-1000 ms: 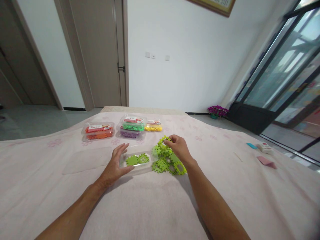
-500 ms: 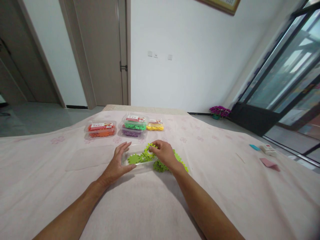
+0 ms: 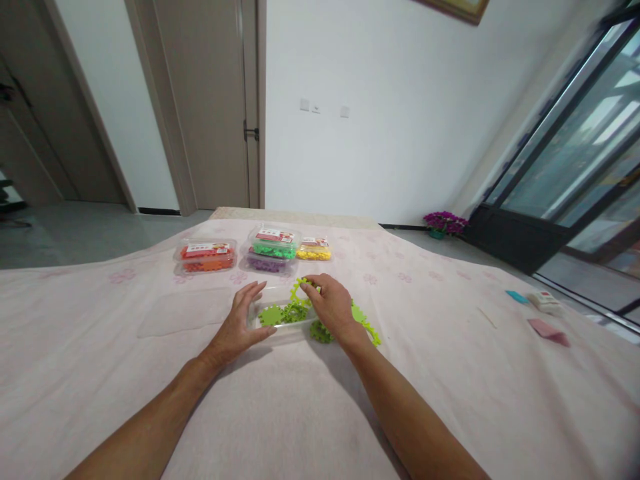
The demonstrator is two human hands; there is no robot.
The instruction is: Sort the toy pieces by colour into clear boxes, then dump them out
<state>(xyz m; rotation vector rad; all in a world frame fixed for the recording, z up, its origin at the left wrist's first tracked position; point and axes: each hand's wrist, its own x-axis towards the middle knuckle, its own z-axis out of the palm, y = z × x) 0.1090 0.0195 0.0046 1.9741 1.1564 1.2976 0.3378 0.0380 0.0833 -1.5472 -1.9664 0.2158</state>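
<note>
A clear plastic tray (image 3: 287, 329) lies on the pink cloth in front of me with green toothed puzzle pieces (image 3: 280, 313) in it. My left hand (image 3: 239, 323) rests against the tray's left end, fingers stretched out. My right hand (image 3: 331, 305) is over the tray's right end, fingers pinched on a light green puzzle piece (image 3: 299, 289). More green pieces (image 3: 364, 320) lie in a heap on the cloth under and right of that hand.
Closed boxes stand at the back: an orange-filled box (image 3: 205, 257), a green-over-purple stack (image 3: 271, 250), a yellow-filled box (image 3: 313, 249). A clear lid (image 3: 187, 310) lies left of the tray. Small items (image 3: 544, 313) sit far right. Doors and glass doors surround the bed.
My right hand carried a green piece leftward from the loose heap to over the tray. My left hand stayed at the tray's left end.
</note>
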